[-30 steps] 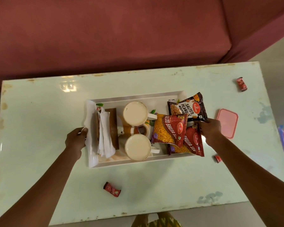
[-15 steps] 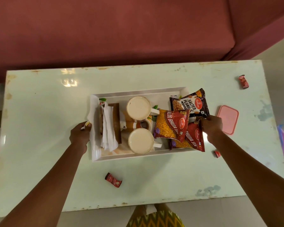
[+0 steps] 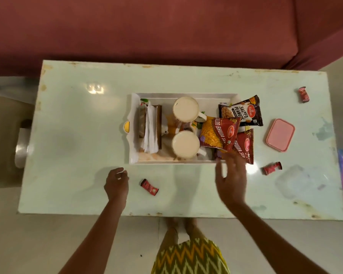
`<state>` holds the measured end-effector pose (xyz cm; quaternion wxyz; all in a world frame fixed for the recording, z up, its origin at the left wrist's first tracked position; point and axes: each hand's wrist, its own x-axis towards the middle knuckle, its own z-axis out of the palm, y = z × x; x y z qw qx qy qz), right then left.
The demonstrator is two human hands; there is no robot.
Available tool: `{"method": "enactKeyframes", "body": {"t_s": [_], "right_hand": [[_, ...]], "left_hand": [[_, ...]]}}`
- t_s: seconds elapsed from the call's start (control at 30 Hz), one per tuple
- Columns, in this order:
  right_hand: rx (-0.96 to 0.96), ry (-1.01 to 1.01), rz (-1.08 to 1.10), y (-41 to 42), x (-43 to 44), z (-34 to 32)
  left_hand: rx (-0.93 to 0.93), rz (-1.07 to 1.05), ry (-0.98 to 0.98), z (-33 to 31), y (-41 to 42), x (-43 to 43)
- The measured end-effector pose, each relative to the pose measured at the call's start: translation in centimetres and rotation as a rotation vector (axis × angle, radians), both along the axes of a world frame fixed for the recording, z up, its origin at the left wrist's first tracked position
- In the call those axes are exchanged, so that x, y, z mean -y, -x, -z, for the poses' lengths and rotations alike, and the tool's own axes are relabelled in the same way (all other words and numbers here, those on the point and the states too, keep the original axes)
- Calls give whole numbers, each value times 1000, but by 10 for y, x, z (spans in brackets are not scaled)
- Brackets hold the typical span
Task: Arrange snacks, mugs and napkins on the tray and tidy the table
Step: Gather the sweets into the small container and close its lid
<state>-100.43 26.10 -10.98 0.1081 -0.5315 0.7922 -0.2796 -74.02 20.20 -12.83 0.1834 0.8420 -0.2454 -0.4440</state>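
A white tray [image 3: 186,95] stands mid-table. It holds a wooden napkin holder with white napkins [image 3: 151,129], two full mugs [image 3: 185,109] [image 3: 185,144], two red sev packets [image 3: 219,135] [image 3: 244,147] and a dark peanut packet [image 3: 241,112] leaning over its right rim. My left hand [image 3: 116,181] hovers loosely curled and empty, just in front of the tray's left corner. My right hand [image 3: 231,178] is open with fingers spread, in front of the tray's right corner, near the lower sev packet.
Small red candy wrappers lie loose: one [image 3: 149,187] between my hands, one [image 3: 271,168] at the right, one [image 3: 303,94] at the far right. A pink lid [image 3: 280,134] and a clear container [image 3: 294,180] sit right of the tray. A maroon sofa [image 3: 147,26] lies beyond.
Both hands have let go of the tray's ends and pulled back toward the table's front edge. The view has pulled back and the tray rests on the table.
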Motion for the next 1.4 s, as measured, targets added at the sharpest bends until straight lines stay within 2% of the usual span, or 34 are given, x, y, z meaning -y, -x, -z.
{"method": "enactKeyframes", "body": {"t_s": [0.1,0.23,0.33,0.4,0.63,0.83,0.97,1.2,1.3,1.4], "right_hand": [[-31,-30,-334,-59,-18,2],[29,-273,-504,-116,-16,13],[61,-492,-510,-141,-6,30],[45,-568,-500,-150,-1,40],[46,-590,-459,-165,7,54],[342,-640,-295,-147,7,41],[514,-590,-132,-111,-12,19],[591,-355,134,-8,-58,-10],[583,-359,367,49,-73,-7],[483,-383,503,109,-82,-3]], "left_hand": [[-48,17,-16,-4,-3,-27],[-79,13,-10,-10,-5,-49],[-74,42,-3,-12,-8,-60],[-85,54,10,-12,-11,-65],[-140,55,35,-8,-21,-73],[-156,92,37,-13,-12,-69],[-175,159,47,-22,7,-58],[-252,258,69,-31,68,-43],[-248,299,72,-32,102,-47],[-241,341,62,-31,139,-59]]}}
